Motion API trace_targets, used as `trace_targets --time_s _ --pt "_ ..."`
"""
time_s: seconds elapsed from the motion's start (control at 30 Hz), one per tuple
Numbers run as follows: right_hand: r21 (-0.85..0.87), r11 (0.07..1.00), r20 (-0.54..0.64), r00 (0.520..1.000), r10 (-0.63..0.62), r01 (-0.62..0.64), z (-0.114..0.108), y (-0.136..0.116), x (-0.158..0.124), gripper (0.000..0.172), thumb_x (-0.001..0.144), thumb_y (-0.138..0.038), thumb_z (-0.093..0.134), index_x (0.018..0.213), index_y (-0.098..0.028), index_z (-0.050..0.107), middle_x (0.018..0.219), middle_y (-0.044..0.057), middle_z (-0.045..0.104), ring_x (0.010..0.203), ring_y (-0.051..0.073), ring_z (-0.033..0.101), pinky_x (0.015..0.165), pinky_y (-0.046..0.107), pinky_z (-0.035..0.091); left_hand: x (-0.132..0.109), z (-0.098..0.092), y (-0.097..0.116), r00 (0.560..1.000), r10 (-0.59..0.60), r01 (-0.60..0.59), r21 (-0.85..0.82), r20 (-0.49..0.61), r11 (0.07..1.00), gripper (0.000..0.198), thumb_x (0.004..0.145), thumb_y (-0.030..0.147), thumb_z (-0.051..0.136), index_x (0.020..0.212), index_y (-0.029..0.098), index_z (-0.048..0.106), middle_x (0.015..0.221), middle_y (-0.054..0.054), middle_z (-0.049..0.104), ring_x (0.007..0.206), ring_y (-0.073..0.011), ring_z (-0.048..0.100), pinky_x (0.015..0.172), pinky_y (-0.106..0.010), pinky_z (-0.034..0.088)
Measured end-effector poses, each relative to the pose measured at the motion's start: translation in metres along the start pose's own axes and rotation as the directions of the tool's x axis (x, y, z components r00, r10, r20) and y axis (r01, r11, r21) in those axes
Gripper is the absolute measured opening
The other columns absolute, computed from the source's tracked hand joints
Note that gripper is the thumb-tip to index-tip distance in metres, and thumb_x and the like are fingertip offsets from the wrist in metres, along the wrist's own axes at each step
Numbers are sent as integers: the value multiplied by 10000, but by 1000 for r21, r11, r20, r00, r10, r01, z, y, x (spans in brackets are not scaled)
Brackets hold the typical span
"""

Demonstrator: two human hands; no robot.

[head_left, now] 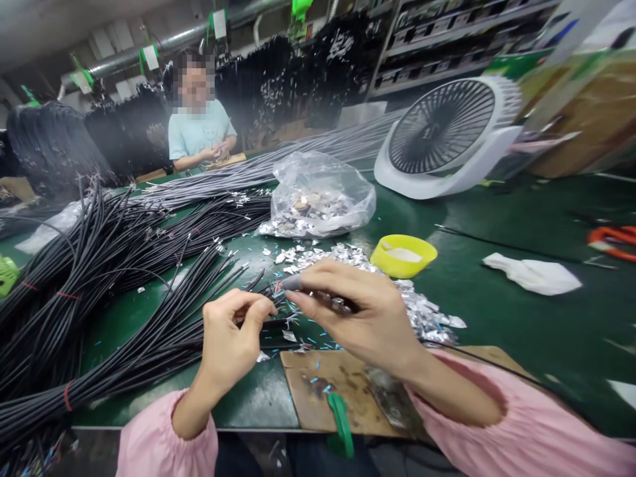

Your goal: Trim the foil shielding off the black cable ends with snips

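Note:
My left hand (232, 334) is closed in a pinch on the end of a black cable (271, 322) just above the green table (497, 318). My right hand (348, 311) is closed around a thin dark tool (322, 299), its index finger stretched toward the cable end. The two hands meet over a brown cardboard pad (338, 391). A heap of small silver metal terminals (422, 311) lies right behind my right hand. Bundles of black cables (109, 291) fan out to the left.
A clear plastic bag (320, 195) of metal parts, a yellow dish (403, 255), a white desk fan (447, 136), a white cloth (534, 273) and an orange-handled tool (613, 240) lie further off. A person in a light shirt (199, 132) works across the table.

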State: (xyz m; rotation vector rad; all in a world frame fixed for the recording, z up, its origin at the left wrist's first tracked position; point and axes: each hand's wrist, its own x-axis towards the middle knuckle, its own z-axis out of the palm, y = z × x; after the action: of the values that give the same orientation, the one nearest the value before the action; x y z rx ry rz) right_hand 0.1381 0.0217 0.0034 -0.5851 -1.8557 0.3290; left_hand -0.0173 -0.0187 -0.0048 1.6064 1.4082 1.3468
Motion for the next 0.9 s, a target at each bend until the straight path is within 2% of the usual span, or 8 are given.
trace_targets --time_s 0.2,0.53,0.7,0.9 --pt "42 997 63 996 61 -64 -1 -1 4 78 788 -86 588 757 -147 625 626 -1 565 543 80 505 465 188 381 3 -1 1 989 -103 119 -159 105 980 285 824 323 536 633 129 618 597 -6 530 494 -70 444 447 -182 332" --pt "18 996 93 992 88 -90 0 0 2 74 804 -101 556 778 -143 611 623 -7 541 519 73 450 443 193 338 3 0 3 984 -132 153 -188 123 970 320 815 370 537 615 127 594 603 -16 549 494 -72 447 449 -183 344" --pt "43 992 68 991 114 -117 1 0 2 76 760 -96 567 712 -147 596 595 -13 527 493 65 428 418 190 317 3 1 1 987 -114 134 -197 112 971 289 818 343 541 637 129 608 613 -19 563 502 -75 457 457 -187 347" --pt "117 937 63 944 325 -330 1 -3 3 133 719 -167 569 586 -166 558 503 -38 453 438 61 369 384 197 275 2 1 1 989 -111 127 -182 95 975 275 819 329 538 634 137 608 604 -12 571 501 -76 461 463 -186 348"
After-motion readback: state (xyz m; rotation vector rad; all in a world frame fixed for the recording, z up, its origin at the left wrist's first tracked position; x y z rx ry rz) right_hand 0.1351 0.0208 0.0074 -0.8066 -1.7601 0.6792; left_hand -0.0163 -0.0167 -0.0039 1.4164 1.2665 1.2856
